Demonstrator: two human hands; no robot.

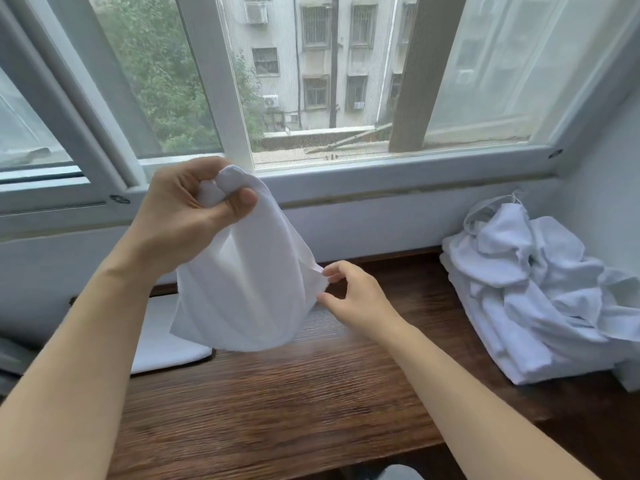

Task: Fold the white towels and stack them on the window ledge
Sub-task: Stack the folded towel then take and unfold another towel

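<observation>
The ledge [311, 393] is a dark wood-grain surface running across the lower frame, bounded at 12 o'clock by a white wall strip and the window [311, 81]. The window has white frames; its panes show trees and a pale multi-storey building outside. A sheer curtain [519, 64] covers the pane at 1 o'clock.

The left hand [194, 206] is raised above the ledge, fingers curled, gripping a bunched corner of a white towel [242, 289]. The towel hangs from this grip, clear of the ledge, its lower edge just above a flat white pad [166, 344] that lies on the ledge at 9 o'clock.

The right hand [353, 296] is at the towel's 3 o'clock edge, with thumb and forefinger pinching the hem; the remaining fingers are loosely curled.

A heap [540, 296] of unfolded white towels rests on the ledge at 3 o'clock, against the side wall [606, 161], well apart from both hands.
</observation>
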